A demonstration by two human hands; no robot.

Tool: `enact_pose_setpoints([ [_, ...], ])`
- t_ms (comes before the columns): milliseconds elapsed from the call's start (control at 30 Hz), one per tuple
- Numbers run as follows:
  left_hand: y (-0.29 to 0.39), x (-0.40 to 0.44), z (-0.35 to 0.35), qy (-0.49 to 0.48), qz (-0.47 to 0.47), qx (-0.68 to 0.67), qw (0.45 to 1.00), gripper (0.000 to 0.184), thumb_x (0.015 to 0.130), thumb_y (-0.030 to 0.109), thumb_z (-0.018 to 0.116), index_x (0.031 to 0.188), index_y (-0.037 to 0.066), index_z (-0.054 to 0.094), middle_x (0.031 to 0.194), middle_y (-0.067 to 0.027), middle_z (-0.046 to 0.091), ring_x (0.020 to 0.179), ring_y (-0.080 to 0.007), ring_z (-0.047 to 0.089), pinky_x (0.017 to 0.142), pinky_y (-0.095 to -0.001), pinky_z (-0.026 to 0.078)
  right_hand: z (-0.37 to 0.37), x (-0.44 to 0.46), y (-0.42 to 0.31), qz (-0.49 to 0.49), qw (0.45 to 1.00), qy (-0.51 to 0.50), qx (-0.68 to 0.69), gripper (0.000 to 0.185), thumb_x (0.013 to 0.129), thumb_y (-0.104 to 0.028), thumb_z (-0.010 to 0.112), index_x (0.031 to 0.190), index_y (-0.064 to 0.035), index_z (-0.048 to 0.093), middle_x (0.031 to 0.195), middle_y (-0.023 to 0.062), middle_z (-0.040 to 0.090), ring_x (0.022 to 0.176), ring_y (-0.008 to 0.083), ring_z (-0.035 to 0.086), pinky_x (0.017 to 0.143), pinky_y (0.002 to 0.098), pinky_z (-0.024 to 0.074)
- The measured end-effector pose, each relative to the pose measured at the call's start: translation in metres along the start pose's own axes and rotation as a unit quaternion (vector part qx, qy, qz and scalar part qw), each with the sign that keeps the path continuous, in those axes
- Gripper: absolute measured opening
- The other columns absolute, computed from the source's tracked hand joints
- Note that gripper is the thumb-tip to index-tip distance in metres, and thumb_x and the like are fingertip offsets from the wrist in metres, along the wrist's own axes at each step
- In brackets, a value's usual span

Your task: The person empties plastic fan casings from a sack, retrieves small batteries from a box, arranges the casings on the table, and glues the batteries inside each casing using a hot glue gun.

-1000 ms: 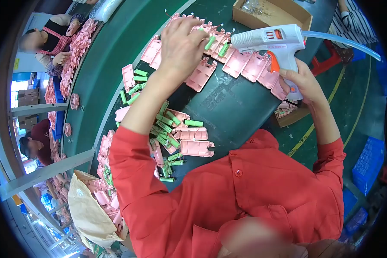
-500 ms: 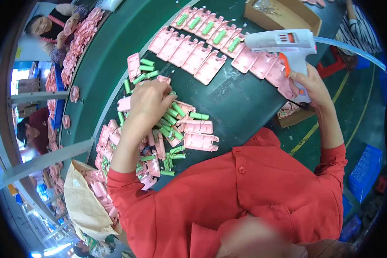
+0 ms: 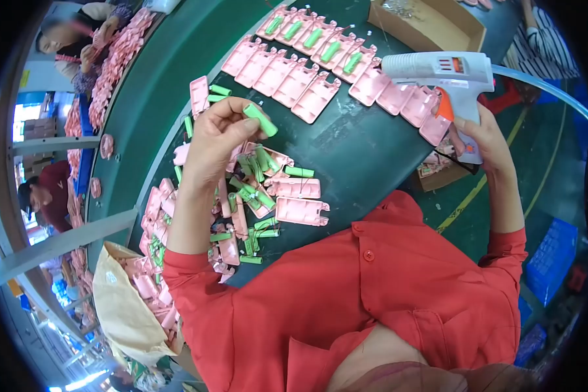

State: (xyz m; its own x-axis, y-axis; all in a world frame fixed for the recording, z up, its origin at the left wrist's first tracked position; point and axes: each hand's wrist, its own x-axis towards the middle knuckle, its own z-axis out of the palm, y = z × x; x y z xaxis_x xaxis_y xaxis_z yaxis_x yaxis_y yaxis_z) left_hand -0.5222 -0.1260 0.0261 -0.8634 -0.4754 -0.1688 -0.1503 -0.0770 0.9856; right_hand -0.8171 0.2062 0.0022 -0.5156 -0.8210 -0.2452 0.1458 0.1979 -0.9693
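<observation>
My left hand (image 3: 215, 140) pinches a green cylindrical battery (image 3: 260, 120) between thumb and fingers, above a heap of green batteries (image 3: 258, 196) and pink plastic shells (image 3: 302, 212). In my right hand (image 3: 489, 138) is a white glue gun (image 3: 447, 70) with an orange trigger; its nozzle points left, over the rows of shells. Pink shells (image 3: 315, 98) lie open side by side in two rows on the green table. Several in the back row hold a green battery (image 3: 330, 51); the nearer ones have none.
A cardboard box (image 3: 431, 26) of small metal parts stands at the back. An open paper-lined sack (image 3: 127, 304) of pink parts is at lower left, and another box (image 3: 438, 173) sits below the right table edge. A clear hose (image 3: 542, 88) trails rightward. Co-workers sit across the belt.
My left hand has risen out of the heap with a green battery in its fingers. The glue gun has shifted slightly right and down in my right hand.
</observation>
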Motion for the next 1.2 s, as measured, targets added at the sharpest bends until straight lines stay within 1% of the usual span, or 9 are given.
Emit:
enact_pose_setpoints([
  [133, -0.002, 0.008, 0.046, -0.059, -0.040, 0.016, 0.997, 0.023, 0.087, -0.004, 0.063, 0.109, 0.000, 0.059, 0.105, -0.0105, 0.066, 0.089, -0.0154, 0.069, 0.073, -0.0258, 0.056, 0.001, -0.008, -0.002, 0.013, 0.999, 0.001, -0.032, 0.044, 0.087, -0.028, 0.066, 0.117, 0.0029, 0.056, 0.067, 0.0036, 0.056, 0.051, 0.0089, 0.050, 0.051, 0.0239, 0.0405],
  [233, -0.003, 0.012, 0.069, -0.126, 0.072, 0.105, 0.984, 0.019, 0.084, -0.005, 0.063, 0.100, 0.001, 0.056, 0.102, -0.0056, 0.060, 0.092, -0.0114, 0.062, 0.079, -0.0263, 0.053, 0.004, -0.011, -0.006, 0.026, 0.999, -0.004, -0.040, 0.043, 0.087, -0.027, 0.066, 0.115, 0.0028, 0.056, 0.067, 0.0032, 0.055, 0.051, 0.0086, 0.050, 0.051, 0.0242, 0.0401],
  [433, -0.010, 0.007, 0.080, -0.151, -0.007, 0.144, 0.978, 0.017, 0.083, -0.007, 0.063, 0.095, 0.003, 0.056, 0.102, -0.0061, 0.058, 0.091, -0.0120, 0.060, 0.082, -0.0265, 0.051, 0.001, -0.012, -0.004, 0.039, 0.998, -0.031, -0.047, 0.042, 0.086, -0.030, 0.067, 0.111, 0.0020, 0.055, 0.069, 0.0027, 0.055, 0.052, 0.0082, 0.050, 0.052, 0.0245, 0.0405],
  [533, -0.024, 0.006, 0.082, -0.156, 0.181, 0.153, 0.959, 0.014, 0.082, -0.007, 0.065, 0.087, 0.004, 0.058, 0.103, -0.0078, 0.059, 0.095, -0.0171, 0.061, 0.076, -0.0314, 0.052, 0.000, -0.013, -0.003, 0.044, 0.997, -0.035, -0.051, 0.043, 0.086, -0.031, 0.068, 0.110, 0.0019, 0.055, 0.071, 0.0032, 0.055, 0.053, 0.0080, 0.050, 0.052, 0.0245, 0.0407],
  [567, -0.027, 0.006, 0.083, -0.156, 0.181, 0.153, 0.959, 0.014, 0.082, -0.007, 0.065, 0.087, 0.004, 0.058, 0.103, -0.0078, 0.059, 0.095, -0.0171, 0.061, 0.076, -0.0314, 0.052, 0.000, -0.013, -0.002, 0.043, 0.997, -0.037, -0.052, 0.044, 0.086, -0.031, 0.068, 0.111, 0.0020, 0.054, 0.072, 0.0036, 0.055, 0.053, 0.0080, 0.050, 0.052, 0.0246, 0.0408],
  [633, -0.032, 0.005, 0.088, -0.125, 0.287, 0.341, 0.886, 0.019, 0.075, -0.008, 0.068, 0.087, 0.003, 0.058, 0.102, -0.0106, 0.058, 0.088, -0.0265, 0.064, 0.073, -0.0351, 0.053, -0.003, -0.012, 0.001, 0.039, 0.997, -0.035, -0.048, 0.043, 0.086, -0.031, 0.068, 0.111, 0.0021, 0.054, 0.072, 0.0035, 0.055, 0.053, 0.0080, 0.050, 0.052, 0.0246, 0.0409],
  [933, -0.057, 0.006, 0.099, -0.184, 0.320, 0.423, 0.827, 0.024, 0.074, 0.002, 0.076, 0.095, 0.003, 0.065, 0.095, -0.0107, 0.061, 0.089, -0.0308, 0.063, 0.076, -0.0398, 0.051, -0.003, -0.014, 0.006, 0.029, 0.999, -0.018, -0.036, 0.046, 0.087, -0.032, 0.067, 0.115, 0.0026, 0.055, 0.068, 0.0031, 0.055, 0.053, 0.0079, 0.050, 0.051, 0.0240, 0.0405],
  [1100, -0.047, 0.016, 0.106, -0.099, 0.235, 0.541, 0.801, 0.036, 0.072, 0.023, 0.081, 0.102, 0.005, 0.068, 0.090, -0.0100, 0.063, 0.085, -0.0317, 0.060, 0.076, -0.0431, 0.047, -0.003, -0.014, 0.010, 0.017, 0.999, -0.016, -0.026, 0.047, 0.088, -0.031, 0.067, 0.118, 0.0030, 0.055, 0.067, 0.0035, 0.055, 0.052, 0.0081, 0.050, 0.051, 0.0244, 0.0406],
  [1200, -0.040, 0.022, 0.115, -0.135, 0.187, 0.582, 0.779, 0.042, 0.071, 0.026, 0.082, 0.106, 0.007, 0.069, 0.089, -0.0091, 0.063, 0.086, -0.0316, 0.061, 0.076, -0.0429, 0.047, -0.001, -0.015, 0.010, 0.016, 1.000, -0.016, -0.019, 0.047, 0.088, -0.031, 0.067, 0.118, 0.0029, 0.054, 0.067, 0.0033, 0.055, 0.052, 0.0082, 0.050, 0.051, 0.0244, 0.0406],
])
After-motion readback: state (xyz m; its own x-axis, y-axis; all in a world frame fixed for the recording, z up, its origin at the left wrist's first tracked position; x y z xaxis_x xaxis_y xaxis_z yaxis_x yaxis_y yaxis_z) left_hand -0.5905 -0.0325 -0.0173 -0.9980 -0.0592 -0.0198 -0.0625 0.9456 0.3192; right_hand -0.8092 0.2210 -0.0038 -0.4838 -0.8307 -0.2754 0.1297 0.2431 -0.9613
